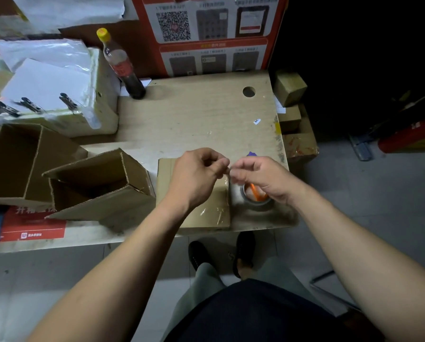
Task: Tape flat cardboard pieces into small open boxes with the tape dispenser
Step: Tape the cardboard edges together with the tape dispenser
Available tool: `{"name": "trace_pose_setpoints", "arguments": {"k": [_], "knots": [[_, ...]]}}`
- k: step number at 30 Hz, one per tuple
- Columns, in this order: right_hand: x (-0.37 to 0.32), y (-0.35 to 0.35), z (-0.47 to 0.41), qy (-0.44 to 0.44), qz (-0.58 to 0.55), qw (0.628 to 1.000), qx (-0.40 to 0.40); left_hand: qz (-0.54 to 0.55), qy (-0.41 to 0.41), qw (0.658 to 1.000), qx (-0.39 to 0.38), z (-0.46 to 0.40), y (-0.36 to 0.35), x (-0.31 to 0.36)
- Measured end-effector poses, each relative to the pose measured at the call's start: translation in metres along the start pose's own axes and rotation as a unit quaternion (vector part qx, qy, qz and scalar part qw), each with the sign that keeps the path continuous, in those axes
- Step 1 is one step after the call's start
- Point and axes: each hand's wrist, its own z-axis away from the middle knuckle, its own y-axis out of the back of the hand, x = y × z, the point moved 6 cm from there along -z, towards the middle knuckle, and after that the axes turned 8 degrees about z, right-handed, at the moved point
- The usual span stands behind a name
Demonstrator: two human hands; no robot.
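Observation:
A small cardboard box (196,213) lies at the table's near edge with clear tape shining on its top. My left hand (196,174) hovers over it, fingers curled. My right hand (258,176) is just to its right, fingers curled too. The fingertips of both hands meet above the box's right edge and seem to pinch a bit of clear tape, which is hard to make out. Under my right hand stands the tape roll (256,198) with an orange part inside. A purple piece (252,153) pokes out behind that hand.
Two open cardboard boxes (100,183) (14,164) lie on the left. A dark bottle with a yellow cap (120,65) stands at the back. A foam crate with papers and clips (58,90) is back left. Small boxes (289,88) sit off the table's right edge (279,134).

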Motion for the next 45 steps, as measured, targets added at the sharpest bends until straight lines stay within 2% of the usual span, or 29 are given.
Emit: {"name": "trace_pose_setpoints", "arguments": {"k": [3, 7, 9, 12, 19, 21, 24, 34, 39, 42, 45], "knots": [[0.031, -0.003, 0.004, -0.082, -0.068, 0.993, 0.040, 0.013, 0.025, 0.999, 0.020, 0.003, 0.001, -0.026], [0.073, -0.016, 0.019, -0.178, -0.149, 0.965, 0.124, -0.086, 0.049, 0.993, 0.069, 0.015, -0.013, -0.073], [0.089, -0.024, 0.026, -0.207, -0.171, 0.949, 0.164, -0.149, 0.031, 0.984, 0.098, 0.024, -0.021, -0.089], [0.104, -0.032, 0.028, -0.202, -0.184, 0.937, 0.216, -0.248, -0.054, 0.960, 0.121, 0.029, -0.030, -0.097], [0.113, -0.042, 0.012, -0.165, -0.132, 0.932, 0.295, -0.357, -0.213, 0.897, 0.150, 0.024, -0.033, -0.097], [0.117, -0.046, 0.008, -0.168, -0.128, 0.931, 0.298, -0.394, -0.233, 0.877, 0.147, 0.021, -0.036, -0.097], [0.123, -0.050, 0.004, -0.170, -0.141, 0.927, 0.303, -0.441, -0.219, 0.857, 0.150, 0.018, -0.037, -0.098], [0.129, -0.052, 0.003, -0.170, -0.227, 0.913, 0.294, -0.391, -0.135, 0.898, 0.149, 0.018, -0.028, -0.118], [0.127, -0.059, 0.000, -0.177, -0.200, 0.913, 0.309, -0.343, -0.097, 0.921, 0.154, 0.015, -0.024, -0.122], [0.123, -0.063, -0.001, -0.193, -0.124, 0.926, 0.298, -0.319, -0.080, 0.932, 0.154, 0.014, -0.024, -0.124], [0.114, -0.058, 0.001, -0.202, 0.109, 0.939, 0.255, -0.294, -0.075, 0.941, 0.148, 0.012, -0.024, -0.124]]}}
